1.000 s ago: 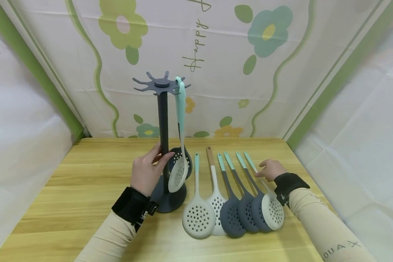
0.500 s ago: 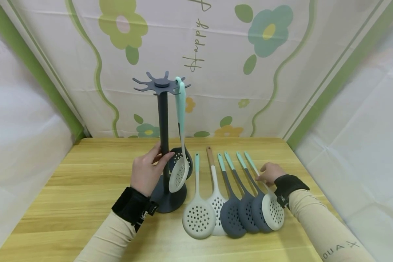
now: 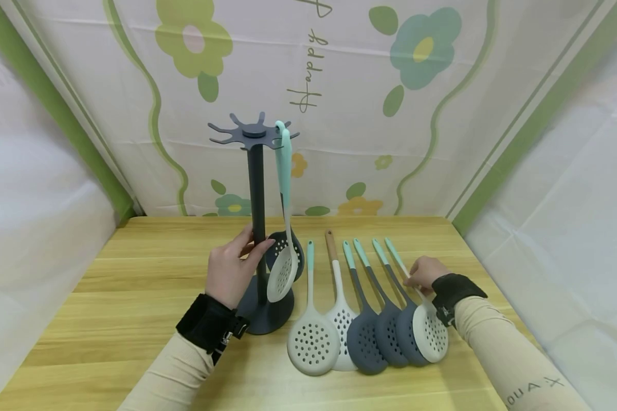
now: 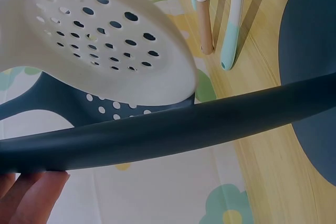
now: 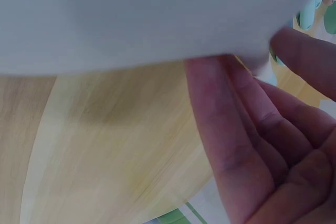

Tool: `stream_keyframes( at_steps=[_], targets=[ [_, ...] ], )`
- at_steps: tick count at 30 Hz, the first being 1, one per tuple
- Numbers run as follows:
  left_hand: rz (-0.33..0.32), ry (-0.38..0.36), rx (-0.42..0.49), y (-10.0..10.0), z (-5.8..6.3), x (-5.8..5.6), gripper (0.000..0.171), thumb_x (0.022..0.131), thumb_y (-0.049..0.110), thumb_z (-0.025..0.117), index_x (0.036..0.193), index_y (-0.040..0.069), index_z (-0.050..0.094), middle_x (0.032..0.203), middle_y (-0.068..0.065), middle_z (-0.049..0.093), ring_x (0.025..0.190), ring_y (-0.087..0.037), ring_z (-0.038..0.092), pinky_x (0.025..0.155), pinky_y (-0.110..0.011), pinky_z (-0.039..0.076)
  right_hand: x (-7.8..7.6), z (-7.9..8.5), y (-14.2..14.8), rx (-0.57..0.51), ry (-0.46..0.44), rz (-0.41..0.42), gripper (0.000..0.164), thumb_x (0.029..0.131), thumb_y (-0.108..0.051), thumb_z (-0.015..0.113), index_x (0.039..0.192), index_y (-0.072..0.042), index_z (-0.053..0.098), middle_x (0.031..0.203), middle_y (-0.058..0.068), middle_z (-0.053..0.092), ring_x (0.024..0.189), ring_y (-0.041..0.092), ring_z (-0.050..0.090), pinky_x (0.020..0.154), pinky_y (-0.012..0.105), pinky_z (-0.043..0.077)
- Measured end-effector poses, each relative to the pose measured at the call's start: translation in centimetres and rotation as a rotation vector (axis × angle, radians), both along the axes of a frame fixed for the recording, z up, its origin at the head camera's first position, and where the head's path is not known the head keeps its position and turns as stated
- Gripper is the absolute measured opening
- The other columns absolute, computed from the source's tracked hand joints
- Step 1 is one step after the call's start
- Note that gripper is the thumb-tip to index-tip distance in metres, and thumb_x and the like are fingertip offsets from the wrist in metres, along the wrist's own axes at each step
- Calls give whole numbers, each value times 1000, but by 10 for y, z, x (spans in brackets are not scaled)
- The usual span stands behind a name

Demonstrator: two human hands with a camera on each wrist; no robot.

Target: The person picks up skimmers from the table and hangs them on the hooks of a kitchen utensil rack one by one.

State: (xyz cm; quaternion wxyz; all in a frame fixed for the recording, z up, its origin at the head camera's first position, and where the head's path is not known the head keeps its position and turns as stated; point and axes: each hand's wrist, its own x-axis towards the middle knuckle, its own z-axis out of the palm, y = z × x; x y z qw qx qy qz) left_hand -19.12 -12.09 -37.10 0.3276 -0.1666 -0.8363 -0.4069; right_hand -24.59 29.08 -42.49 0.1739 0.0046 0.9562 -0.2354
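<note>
My left hand (image 3: 231, 271) grips the dark pole of an upright utensil stand (image 3: 257, 182), just above its round base. Two mint-handled skimmers hang from the stand's right side: a pale one (image 3: 283, 277) in front and a dark grey one (image 3: 297, 257) behind. In the left wrist view the pole (image 4: 157, 135) crosses below the pale skimmer (image 4: 105, 35), with my fingertips (image 4: 44, 192) on it. At the right end of a row on the table, my right hand (image 3: 425, 273) pinches the neck of a white skimmer (image 3: 432, 337); close up, its thumb and fingers close round the white skimmer (image 5: 147, 24).
Left of that skimmer lie three dark grey slotted utensils (image 3: 367, 342) with mint handles, a white slotted turner (image 3: 343, 319) with a brown handle and a pale skimmer (image 3: 313, 348). Their heads overlap. A flowered cloth (image 3: 349, 142) stands behind the wooden table (image 3: 133, 319).
My right hand's fingers have closed in on the white skimmer's neck, having been more spread a second ago. The left hand and the stand stay where they were.
</note>
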Motion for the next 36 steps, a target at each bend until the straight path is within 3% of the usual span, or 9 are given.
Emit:
stream_keyframes(
  at_steps=[4,14,28,36],
  targets=[
    [-3,-6,-9,-1,1,1,19,89,18,74,103,7,67,90,-12,77,86,-31,75,70,-40,61,1,-3,-1,-7,4,0,15,85,-10,73,78,2,70,68,6,65,56,15,61,51,28,55],
    [-2,-27,-7,-1,2,1,20,90,18,73,106,7,67,92,-13,77,87,-32,75,70,-40,61,-1,-7,0,-3,14,6,19,83,-11,74,69,0,68,57,-1,57,49,11,52,46,23,49],
    [-16,-28,12,0,0,0,22,91,17,72,108,5,66,93,-14,76,85,-33,75,64,-39,61,-3,-9,2,33,21,20,19,85,-10,73,69,-1,68,58,0,59,49,11,54,46,23,50],
    [-5,-60,8,1,1,2,21,93,19,70,109,6,66,94,-13,76,87,-31,75,64,-38,61,-6,-7,9,-1,-3,3,13,87,-9,70,82,3,70,68,6,66,55,15,60,51,27,55]
  ],
)
